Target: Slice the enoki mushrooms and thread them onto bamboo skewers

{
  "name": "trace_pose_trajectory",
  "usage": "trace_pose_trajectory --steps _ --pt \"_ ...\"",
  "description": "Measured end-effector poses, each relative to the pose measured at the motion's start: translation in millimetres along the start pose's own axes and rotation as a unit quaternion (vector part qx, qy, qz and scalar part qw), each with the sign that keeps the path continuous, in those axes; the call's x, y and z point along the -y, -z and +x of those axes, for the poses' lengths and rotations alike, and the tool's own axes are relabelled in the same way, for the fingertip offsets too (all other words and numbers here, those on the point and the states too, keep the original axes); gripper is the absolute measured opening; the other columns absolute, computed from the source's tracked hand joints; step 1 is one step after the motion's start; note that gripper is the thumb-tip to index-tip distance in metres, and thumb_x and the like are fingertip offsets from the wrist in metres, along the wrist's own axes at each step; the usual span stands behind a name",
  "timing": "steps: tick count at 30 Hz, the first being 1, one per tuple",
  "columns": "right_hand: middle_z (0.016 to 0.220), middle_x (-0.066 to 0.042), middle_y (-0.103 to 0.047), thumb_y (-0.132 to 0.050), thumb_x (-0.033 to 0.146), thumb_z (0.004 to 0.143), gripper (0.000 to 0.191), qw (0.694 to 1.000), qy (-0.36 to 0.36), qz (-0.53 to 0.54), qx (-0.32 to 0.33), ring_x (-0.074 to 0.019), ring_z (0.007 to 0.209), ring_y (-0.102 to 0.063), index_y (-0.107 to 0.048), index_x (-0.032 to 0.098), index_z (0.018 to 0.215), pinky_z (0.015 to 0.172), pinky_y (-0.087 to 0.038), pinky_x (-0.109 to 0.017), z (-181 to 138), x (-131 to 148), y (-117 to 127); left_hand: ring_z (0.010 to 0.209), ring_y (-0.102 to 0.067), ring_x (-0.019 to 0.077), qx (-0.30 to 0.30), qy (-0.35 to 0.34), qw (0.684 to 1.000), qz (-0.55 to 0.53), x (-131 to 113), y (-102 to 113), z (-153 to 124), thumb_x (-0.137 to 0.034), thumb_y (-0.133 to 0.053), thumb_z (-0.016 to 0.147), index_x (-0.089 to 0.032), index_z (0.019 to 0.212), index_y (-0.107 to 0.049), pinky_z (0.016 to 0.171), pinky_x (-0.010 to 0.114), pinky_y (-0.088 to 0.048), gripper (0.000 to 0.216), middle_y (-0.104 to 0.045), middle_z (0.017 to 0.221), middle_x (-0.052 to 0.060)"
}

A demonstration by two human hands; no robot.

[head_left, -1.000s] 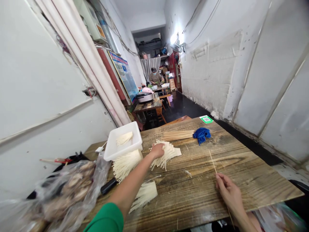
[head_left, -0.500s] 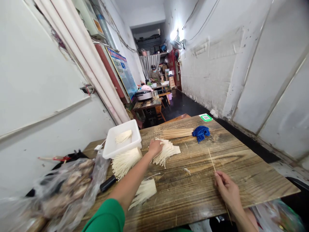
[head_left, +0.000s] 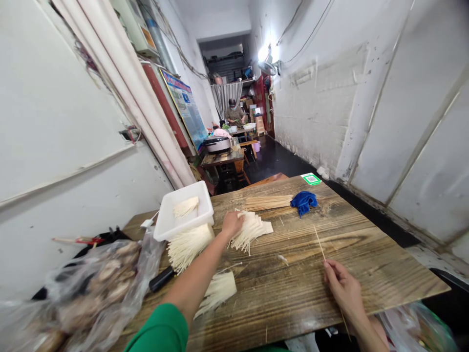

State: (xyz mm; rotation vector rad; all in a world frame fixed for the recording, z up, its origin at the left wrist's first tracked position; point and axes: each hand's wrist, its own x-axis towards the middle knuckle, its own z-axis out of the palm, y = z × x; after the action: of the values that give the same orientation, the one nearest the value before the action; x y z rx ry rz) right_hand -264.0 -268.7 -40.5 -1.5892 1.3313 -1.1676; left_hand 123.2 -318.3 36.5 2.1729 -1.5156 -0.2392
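Observation:
My left hand (head_left: 233, 224) reaches over to a stack of flat, pale enoki mushroom pieces (head_left: 252, 230) and closes on its left end; the fingertips are partly hidden. Between thumb and fingers, my right hand (head_left: 342, 279) pinches a thin bamboo skewer (head_left: 318, 242), its tip pointing away from me. A thicker bunch of enoki (head_left: 190, 247) leans by a white plastic tub (head_left: 169, 208), in which a single enoki piece (head_left: 186, 207) lies. Closer to me, another enoki piece (head_left: 220, 292) rests on the wood, partly behind my left forearm.
A bundle of skewers (head_left: 269, 202) lies at the table's far side, one end under a blue cloth (head_left: 304, 202). At left are a black handle (head_left: 161, 279) and a plastic bag of brown mushrooms (head_left: 113, 278). A person (head_left: 236, 115) works at a distant table.
The view has shifted very slightly. Both hands stay almost in place, the left at the enoki stack and the right with the skewer.

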Motion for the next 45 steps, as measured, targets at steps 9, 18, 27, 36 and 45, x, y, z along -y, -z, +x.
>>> trace_pose_trajectory --steps 9,18,27,36,45 --pt "0.056 0.003 -0.051 -0.053 0.062 0.081 0.048 0.998 -0.038 0.043 0.015 -0.013 0.049 -0.047 -0.061 0.017 0.095 0.047 -0.037 -0.024 1 -3 0 0.094 -0.068 0.0262 -0.184 0.11 0.931 -0.296 43 10 0 -0.037 -0.064 0.077 -0.012 0.094 -0.071 0.084 0.034 -0.05 0.031 -0.074 0.095 0.012" --pt "0.07 -0.004 -0.064 -0.057 0.062 0.078 0.057 0.997 0.028 0.055 0.047 -0.0143 0.054 -0.055 -0.064 0.016 0.111 0.051 -0.047 -0.026 20 43 5 0.076 -0.07 0.0223 -0.237 0.138 0.766 -0.581 49 49 -8 -0.037 -0.079 0.058 -0.009 0.09 -0.068 0.077 0.036 -0.055 0.043 -0.073 0.081 0.009" --pt "0.07 -0.004 -0.066 -0.055 0.051 0.084 0.044 0.986 0.145 -0.027 0.077 -0.0171 0.067 -0.064 -0.069 0.016 0.105 0.067 -0.054 -0.027 29 91 -5 0.075 -0.07 0.0185 -0.267 0.113 0.665 -0.688 39 140 -21 -0.018 -0.078 0.061 -0.01 0.086 -0.066 0.086 0.038 -0.055 0.029 -0.071 0.077 0.004" --pt "0.098 -0.005 -0.074 -0.055 0.031 0.091 0.027 0.922 0.347 -0.126 0.117 -0.0171 0.08 -0.07 -0.068 0.024 0.113 0.071 -0.057 -0.026 17 139 -6 0.078 -0.071 0.0227 -0.1 0.117 0.668 -0.728 1 156 -85 -0.013 -0.075 0.067 -0.006 0.091 -0.067 0.087 0.041 -0.056 0.025 -0.073 0.079 0.01" --pt "0.101 -0.004 -0.071 -0.042 0.016 0.095 0.035 0.813 0.51 -0.229 0.162 -0.0126 0.08 -0.069 -0.062 0.025 0.122 0.064 -0.056 -0.021 -2 204 5 0.087 -0.07 0.0251 0.198 0.14 0.658 -0.713 -41 112 -175 -0.027 -0.08 0.069 -0.005 0.098 -0.071 0.086 0.036 -0.054 0.037 -0.074 0.093 0.015"
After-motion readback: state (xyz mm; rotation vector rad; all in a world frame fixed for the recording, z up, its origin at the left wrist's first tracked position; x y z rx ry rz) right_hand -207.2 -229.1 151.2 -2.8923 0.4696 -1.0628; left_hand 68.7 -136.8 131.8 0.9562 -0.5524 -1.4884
